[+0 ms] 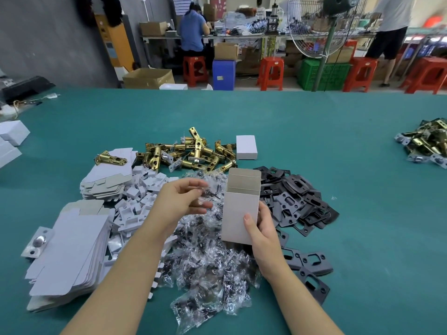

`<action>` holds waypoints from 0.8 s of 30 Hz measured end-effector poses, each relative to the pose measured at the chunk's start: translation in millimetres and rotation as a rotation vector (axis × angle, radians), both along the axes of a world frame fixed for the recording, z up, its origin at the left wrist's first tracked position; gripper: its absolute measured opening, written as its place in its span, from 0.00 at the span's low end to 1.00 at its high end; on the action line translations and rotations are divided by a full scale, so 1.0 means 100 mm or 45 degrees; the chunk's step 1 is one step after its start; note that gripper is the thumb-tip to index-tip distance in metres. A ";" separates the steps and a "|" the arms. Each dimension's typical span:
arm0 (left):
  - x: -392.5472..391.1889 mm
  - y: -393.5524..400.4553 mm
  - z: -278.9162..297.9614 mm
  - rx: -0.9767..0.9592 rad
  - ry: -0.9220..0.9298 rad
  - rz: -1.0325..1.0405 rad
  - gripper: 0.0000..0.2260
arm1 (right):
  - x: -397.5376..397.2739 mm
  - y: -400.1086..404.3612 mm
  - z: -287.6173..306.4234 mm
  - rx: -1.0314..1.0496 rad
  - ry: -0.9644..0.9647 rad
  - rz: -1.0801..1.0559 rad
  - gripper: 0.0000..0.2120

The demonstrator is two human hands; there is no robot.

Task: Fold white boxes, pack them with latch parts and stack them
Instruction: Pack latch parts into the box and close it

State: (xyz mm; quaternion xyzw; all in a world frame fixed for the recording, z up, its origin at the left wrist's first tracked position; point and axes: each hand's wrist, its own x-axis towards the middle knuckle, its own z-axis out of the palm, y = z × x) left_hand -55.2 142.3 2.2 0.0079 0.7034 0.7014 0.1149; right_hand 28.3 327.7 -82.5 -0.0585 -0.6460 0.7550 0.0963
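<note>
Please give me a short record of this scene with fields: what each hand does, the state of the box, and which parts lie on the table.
left hand: left hand pinches a small clear plastic screw bag
right hand: right hand holds the upright open white cardboard box
box state: top flaps open, contents not visible
parts nearby: gold metal latch bolts; black metal strike plates; pile of clear screw bags; flat white box blanks
finished box: closed white box beside the latches
surface: green table

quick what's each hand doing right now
Left hand: pinching a small clear screw packet.
Right hand: gripping the open white box, held upright.
</note>
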 end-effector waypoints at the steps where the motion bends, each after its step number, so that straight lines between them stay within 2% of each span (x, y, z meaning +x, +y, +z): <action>1: 0.01 0.01 -0.01 0.034 -0.011 0.003 0.10 | 0.00 0.00 0.00 0.002 0.003 0.006 0.18; 5: 0.05 0.04 -0.02 0.016 0.067 -0.025 0.11 | 0.00 0.00 -0.01 0.007 0.018 0.015 0.18; 8: 0.09 0.06 0.00 0.001 0.091 -0.074 0.04 | 0.00 0.01 -0.02 0.001 0.023 0.005 0.16; 11: 0.11 0.06 0.03 0.071 0.107 -0.009 0.08 | 0.00 0.01 -0.01 0.009 0.015 0.011 0.19; 13: 0.12 0.06 0.06 -0.008 0.198 0.061 0.02 | 0.00 0.00 -0.01 0.032 0.011 0.030 0.19; 15: 0.14 0.07 0.12 -0.124 0.313 0.091 0.07 | 0.01 0.00 -0.01 0.050 0.007 0.045 0.19; 19: 0.18 0.14 0.30 -0.128 0.482 0.091 0.16 | 0.03 -0.01 -0.01 0.061 -0.005 0.055 0.22; 24: 0.23 0.38 0.40 -0.580 0.870 -0.078 0.10 | 0.05 -0.01 0.02 0.092 0.006 0.057 0.21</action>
